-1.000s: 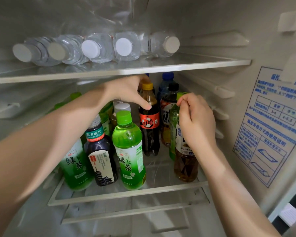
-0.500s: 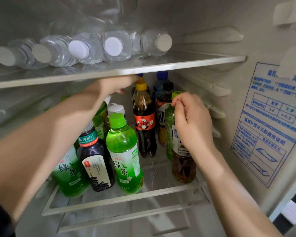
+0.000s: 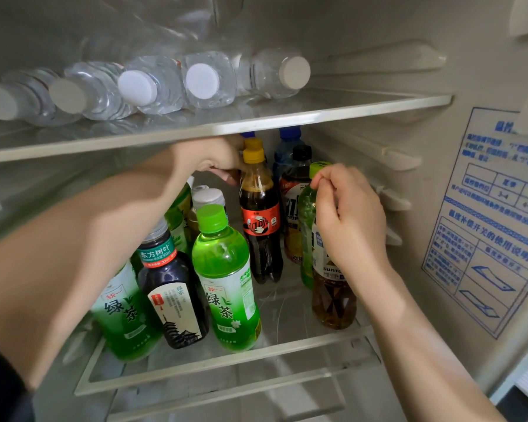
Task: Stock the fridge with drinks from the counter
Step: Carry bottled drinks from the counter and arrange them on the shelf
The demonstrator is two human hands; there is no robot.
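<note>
Both arms are deep inside the fridge, working the middle shelf [image 3: 226, 371]. The left hand [image 3: 214, 161] reaches to the back, just under the upper shelf [image 3: 348, 109], fingers curled in beside the yellow-capped cola bottle [image 3: 259, 217]; whether it actually grips that bottle or one behind it I cannot tell, as the fingertips are hidden. The right hand [image 3: 348, 217] is loosely closed around the neck of the brown tea bottle [image 3: 333, 287], which stands on the shelf near the front right, with a green bottle [image 3: 306, 226] just beyond its knuckles. Below the left forearm stand 2 green tea bottles [image 3: 226, 284] and a dark tea bottle [image 3: 173, 296], upright and touching one another. Above both hands, 5 water bottles [image 3: 201, 82] lie on their sides, caps facing out. By the look of it the stocking is well along: 2 shelves carry drinks, and there is bare shelf between the hands for a few more. The counter is out of view, so how many drinks remain I cannot say.
</note>
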